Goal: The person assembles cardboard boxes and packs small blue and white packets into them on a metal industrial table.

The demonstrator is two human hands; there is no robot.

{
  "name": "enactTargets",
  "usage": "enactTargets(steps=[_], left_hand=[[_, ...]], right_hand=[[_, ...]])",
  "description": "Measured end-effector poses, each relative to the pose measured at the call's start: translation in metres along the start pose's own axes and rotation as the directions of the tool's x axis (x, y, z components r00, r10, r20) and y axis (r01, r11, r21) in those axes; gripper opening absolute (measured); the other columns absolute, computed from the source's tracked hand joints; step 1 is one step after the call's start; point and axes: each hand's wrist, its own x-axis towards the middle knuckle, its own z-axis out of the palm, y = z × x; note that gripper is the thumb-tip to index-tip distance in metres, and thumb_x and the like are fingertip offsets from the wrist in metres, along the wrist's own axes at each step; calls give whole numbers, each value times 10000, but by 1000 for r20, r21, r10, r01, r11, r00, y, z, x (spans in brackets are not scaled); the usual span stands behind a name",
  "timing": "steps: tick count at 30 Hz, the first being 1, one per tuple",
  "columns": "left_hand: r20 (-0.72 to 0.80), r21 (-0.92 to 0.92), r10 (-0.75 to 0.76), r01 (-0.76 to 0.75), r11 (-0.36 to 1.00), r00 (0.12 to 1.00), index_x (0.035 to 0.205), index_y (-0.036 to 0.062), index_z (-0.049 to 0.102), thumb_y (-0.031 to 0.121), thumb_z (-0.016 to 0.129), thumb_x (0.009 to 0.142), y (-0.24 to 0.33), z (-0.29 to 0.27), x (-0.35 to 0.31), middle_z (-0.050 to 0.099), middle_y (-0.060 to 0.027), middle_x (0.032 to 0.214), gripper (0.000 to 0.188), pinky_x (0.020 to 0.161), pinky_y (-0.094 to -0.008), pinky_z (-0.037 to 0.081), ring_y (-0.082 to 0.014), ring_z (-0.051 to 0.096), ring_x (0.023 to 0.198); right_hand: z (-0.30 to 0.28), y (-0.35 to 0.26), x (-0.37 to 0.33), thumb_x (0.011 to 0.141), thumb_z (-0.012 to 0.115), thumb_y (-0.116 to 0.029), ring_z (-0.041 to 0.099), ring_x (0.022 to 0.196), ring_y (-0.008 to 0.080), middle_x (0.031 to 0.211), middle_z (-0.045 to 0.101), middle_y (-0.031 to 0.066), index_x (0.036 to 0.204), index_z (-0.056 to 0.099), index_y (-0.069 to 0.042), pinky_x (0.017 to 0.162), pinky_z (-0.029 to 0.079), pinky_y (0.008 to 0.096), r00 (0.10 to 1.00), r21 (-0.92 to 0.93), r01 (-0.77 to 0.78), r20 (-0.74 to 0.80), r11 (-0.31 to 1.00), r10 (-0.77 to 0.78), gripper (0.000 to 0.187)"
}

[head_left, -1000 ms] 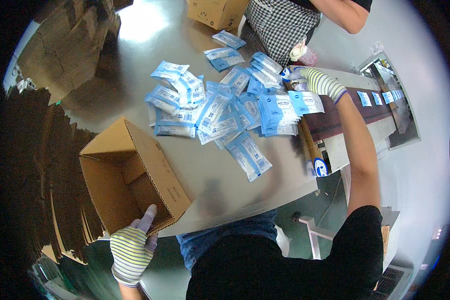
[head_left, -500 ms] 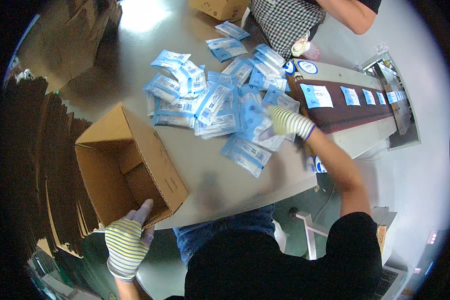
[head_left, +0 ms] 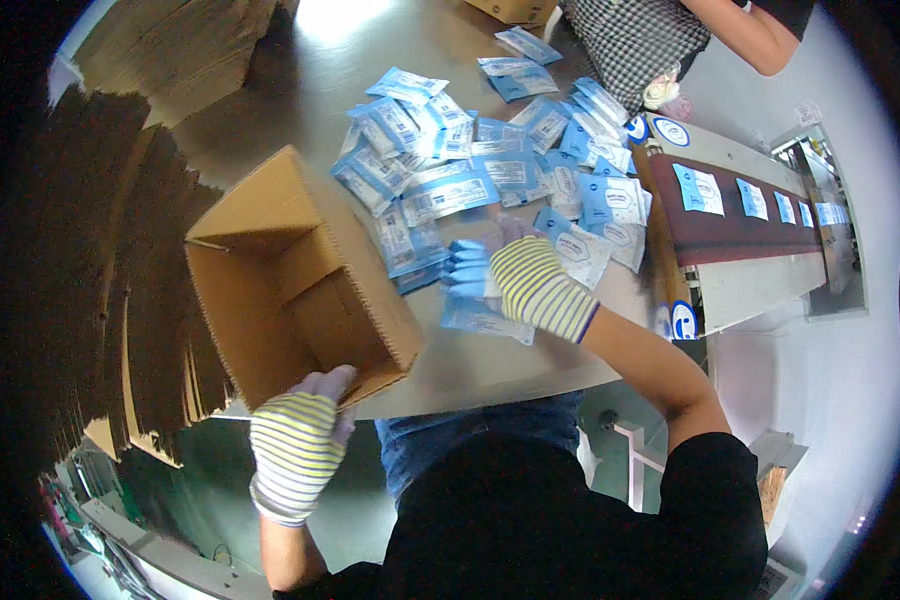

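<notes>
Since half a second ago, the right hand (head_left: 535, 280) has moved from the right part of the pile toward the open carton (head_left: 260, 300), and it has now a small stack of packets (head_left: 468, 268) with it; the whole view has also shifted a little. In the head view, the fingers of the right hand are bent and closed around this stack, whose blue edges show at the left side of the hand; the fingertips are blurred, so I cannot tell their exact position. Just below the stack, a single packet (head_left: 488, 322) lies on the grey table (head_left: 470, 380). The left hand (head_left: 298, 440) pinches the near wall of the carton, with one digit inside and another outside. The carton is tilted, with its opening toward the person. Beyond the hands, loose packets (head_left: 450, 193) lie heaped between the carton and the dark red conveyor belt (head_left: 735, 238), which carries further packets in a row. At the top, a co-worker in checkered cloth (head_left: 625, 40) is near another carton (head_left: 515, 10).
</notes>
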Motion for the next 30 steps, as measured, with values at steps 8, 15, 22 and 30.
enactTargets(steps=[8,15,22,30], left_hand=[[120,121,36,-51,991,992,961,82,566,159,648,721,20,13,-4,586,-118,813,264,628,-403,477,-309,599,732],[24,402,107,-108,909,994,858,104,594,174,538,753,44,28,-7,602,-50,781,139,529,-314,455,-184,599,661],[-5,421,8,-5,907,1000,882,59,586,181,535,762,41,45,-31,620,-98,846,178,598,-394,468,-260,617,719],[-13,268,-33,35,963,999,910,86,559,212,644,697,45,35,-19,571,-103,813,261,655,-405,462,-288,589,738]], right_hand=[[-53,26,11,682,726,-439,646,874,319,977,646,199,1120,535,14,769,512,408,892,352,274,-441,895,-100,659],[-99,-126,23,801,552,-215,585,933,312,1024,600,149,1061,544,-38,824,464,438,891,234,441,-229,867,-391,315],[-104,-98,-7,776,601,-220,562,1043,318,1142,558,161,1115,543,-35,865,466,440,669,306,739,-443,601,-597,391],[-66,204,-4,815,625,-252,578,1012,366,1079,609,210,1170,565,-24,871,465,422,996,-89,-81,40,993,84,427]])
